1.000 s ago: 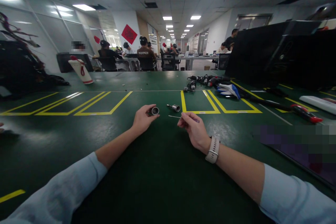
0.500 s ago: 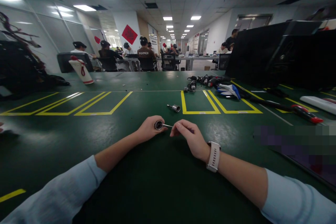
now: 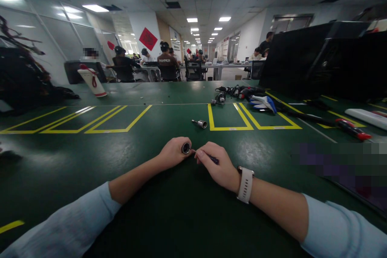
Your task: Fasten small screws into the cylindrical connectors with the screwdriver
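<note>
My left hand is closed around a hollow metal cylinder, its round open end facing me. A small screwdriver with a dark handle is gripped in my right hand. The thin shaft of the screwdriver points left and meets the side of the cylinder near my left fingertips; its tip is hidden there. Just beyond both hands, a cup-shaped metal piece with a narrow stem lies on the green table.
Yellow tape frames mark the table ahead. At the back right lie dark metal parts with cables, a blue-and-white glove and a red-and-black handled tool. A white cup stands back left. Several people sit farther off.
Both hands have shifted slightly down and toward me. My right hand has turned so the screwdriver's dark handle shows, and it sits closer to the metal cylinder, with less shaft visible.
</note>
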Tool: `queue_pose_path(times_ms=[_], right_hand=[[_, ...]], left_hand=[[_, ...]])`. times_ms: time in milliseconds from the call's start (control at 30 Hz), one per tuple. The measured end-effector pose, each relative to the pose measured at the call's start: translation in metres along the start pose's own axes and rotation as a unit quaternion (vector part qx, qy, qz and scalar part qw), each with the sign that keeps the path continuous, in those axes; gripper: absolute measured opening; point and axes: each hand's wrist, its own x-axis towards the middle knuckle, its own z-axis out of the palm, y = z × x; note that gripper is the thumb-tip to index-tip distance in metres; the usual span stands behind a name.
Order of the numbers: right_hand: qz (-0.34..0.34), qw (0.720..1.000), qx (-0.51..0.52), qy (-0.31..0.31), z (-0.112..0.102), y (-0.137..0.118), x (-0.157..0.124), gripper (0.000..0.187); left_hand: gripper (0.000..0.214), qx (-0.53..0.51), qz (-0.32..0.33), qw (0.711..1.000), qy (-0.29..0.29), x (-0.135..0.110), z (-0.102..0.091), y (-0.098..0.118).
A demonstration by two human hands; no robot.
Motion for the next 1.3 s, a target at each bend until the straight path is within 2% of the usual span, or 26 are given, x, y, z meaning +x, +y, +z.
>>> queue_pose_path(times_ms=[100, 200, 267, 333, 433, 467, 533, 667, 767, 867, 1000, 1133, 1200, 1300], right_hand=[[0.029, 0.999, 0.021, 0.019, 0.000, 0.002, 0.001, 0.030], [0.090, 0.990, 0.106, 0.031, -0.001, 0.006, 0.004, 0.033], [0.141, 0.968, 0.204, 0.044, -0.001, 0.012, 0.006, 0.034], [0.190, 0.933, 0.300, 0.059, 0.001, 0.019, 0.007, 0.034], [0.237, 0.894, 0.374, 0.068, 0.004, 0.025, 0.007, 0.034], [0.235, 0.893, 0.377, 0.069, 0.004, 0.025, 0.007, 0.034], [0.200, 0.913, 0.347, 0.072, 0.003, 0.022, 0.006, 0.034], [0.116, 0.976, 0.175, 0.055, -0.002, 0.006, 0.002, 0.032], [0.088, 0.991, 0.091, 0.047, -0.003, -0.002, 0.001, 0.031], [0.134, 0.976, 0.164, 0.052, -0.002, 0.001, 0.003, 0.034], [0.213, 0.919, 0.321, 0.086, 0.003, 0.014, 0.007, 0.033], [0.261, 0.878, 0.389, 0.096, 0.005, 0.020, 0.007, 0.030], [0.256, 0.877, 0.395, 0.100, 0.005, 0.019, 0.007, 0.030], [0.211, 0.901, 0.361, 0.111, 0.004, 0.017, 0.005, 0.031]], left_hand=[[0.012, -0.027, 0.021, 0.999, -0.022, -0.001, -0.002, 0.004], [0.013, -0.054, 0.044, 0.996, -0.049, -0.003, -0.004, 0.008], [0.013, -0.066, 0.058, 0.994, -0.063, -0.004, -0.006, 0.009], [0.013, -0.073, 0.067, 0.993, -0.070, -0.004, -0.007, 0.010], [0.011, -0.083, 0.065, 0.992, -0.068, -0.004, -0.007, 0.010], [0.010, -0.085, 0.063, 0.992, -0.067, -0.004, -0.007, 0.009], [0.011, -0.084, 0.059, 0.993, -0.063, -0.004, -0.006, 0.009], [0.013, -0.057, 0.059, 0.994, -0.066, -0.005, -0.005, 0.009], [0.012, -0.034, 0.065, 0.995, -0.073, -0.006, -0.005, 0.010], [0.012, -0.015, 0.074, 0.995, -0.068, -0.007, -0.004, 0.011], [0.013, -0.020, 0.081, 0.994, -0.066, -0.007, -0.004, 0.010], [0.016, -0.051, 0.073, 0.994, -0.065, -0.006, -0.005, 0.010], [0.016, -0.061, 0.069, 0.994, -0.057, -0.006, -0.006, 0.010], [0.015, -0.070, 0.065, 0.994, -0.046, -0.006, -0.006, 0.010]])
